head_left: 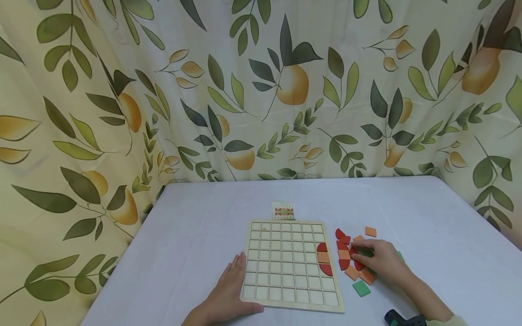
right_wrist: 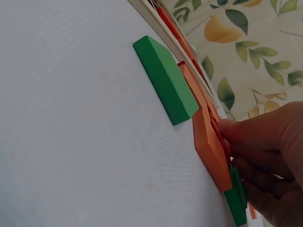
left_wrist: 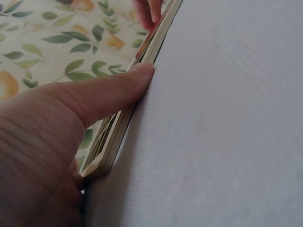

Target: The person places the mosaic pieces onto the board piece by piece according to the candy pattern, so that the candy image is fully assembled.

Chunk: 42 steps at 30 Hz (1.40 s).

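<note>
A square wooden grid board [head_left: 287,281] lies on the white table. My left hand [head_left: 228,290] rests at its front left corner, straight fingers along the left side and thumb on the front edge. At the board's right edge sit a red rounded piece [head_left: 322,247], an orange square [head_left: 323,257] and another red rounded piece [head_left: 326,270]. My right hand [head_left: 381,260] is over the loose pieces right of the board, thumb and index finger pinching a red piece [head_left: 353,251] partly hidden by the fingers. Beside it lie orange pieces [right_wrist: 210,149] and a green piece [right_wrist: 165,80].
A small pattern card [head_left: 283,211] lies against the board's far edge. Several red, orange and green pieces are scattered to the right, including a green square [head_left: 361,288] and an orange square [head_left: 370,231]. A leaf-printed curtain [head_left: 261,90] hangs behind the table [head_left: 195,226].
</note>
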Motion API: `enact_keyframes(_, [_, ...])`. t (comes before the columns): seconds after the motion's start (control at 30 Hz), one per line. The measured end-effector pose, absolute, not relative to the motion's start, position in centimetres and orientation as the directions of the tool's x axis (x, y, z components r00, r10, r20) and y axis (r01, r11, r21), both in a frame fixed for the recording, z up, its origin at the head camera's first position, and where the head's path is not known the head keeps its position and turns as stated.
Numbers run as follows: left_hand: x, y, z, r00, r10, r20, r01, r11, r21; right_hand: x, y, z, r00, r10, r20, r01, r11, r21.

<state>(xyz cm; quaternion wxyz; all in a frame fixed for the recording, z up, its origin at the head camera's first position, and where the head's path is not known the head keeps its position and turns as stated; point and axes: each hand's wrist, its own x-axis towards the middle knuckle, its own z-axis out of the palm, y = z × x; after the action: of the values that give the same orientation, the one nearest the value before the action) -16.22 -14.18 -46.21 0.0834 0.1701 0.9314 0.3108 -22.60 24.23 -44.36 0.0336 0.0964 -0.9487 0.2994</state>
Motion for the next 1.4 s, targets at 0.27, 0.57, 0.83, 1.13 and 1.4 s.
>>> enact_keyframes(0.27, [-16.4, -14.2, -46.5, -0.928, 0.369, -0.051, 0.267, 0.754, 0.600, -22.5, 24.1, -44.7, -0.984, -0.083, 0.158, -0.161, 0.794, -0.586])
enact_keyframes(0.57, [-16.3, -14.3, -46.5, -0.925, 0.379, -0.039, 0.281, 0.747, 0.602, -22.6, 24.2, -45.2, -0.974, -0.025, 0.225, -0.154, 0.801, -0.578])
enact_keyframes(0.83, [-16.3, -14.2, -46.3, -0.926, 0.377, -0.035, 0.280, 0.744, 0.607, -22.4, 24.6, -44.8, -0.981, -0.057, 0.184, -0.155, 0.801, -0.578])
enact_keyframes(1.13, [-16.2, -14.3, -46.4, -0.925, 0.379, -0.044, 0.276, 0.744, 0.608, -22.6, 25.1, -44.7, -0.981, -0.123, 0.149, -0.188, 0.783, -0.593])
enact_keyframes(1.4, [-16.3, -14.3, -46.4, -0.922, 0.386, -0.037, 0.286, 0.740, 0.609, -22.6, 24.6, -45.1, -0.985, -0.047, 0.165, -0.135, 0.806, -0.577])
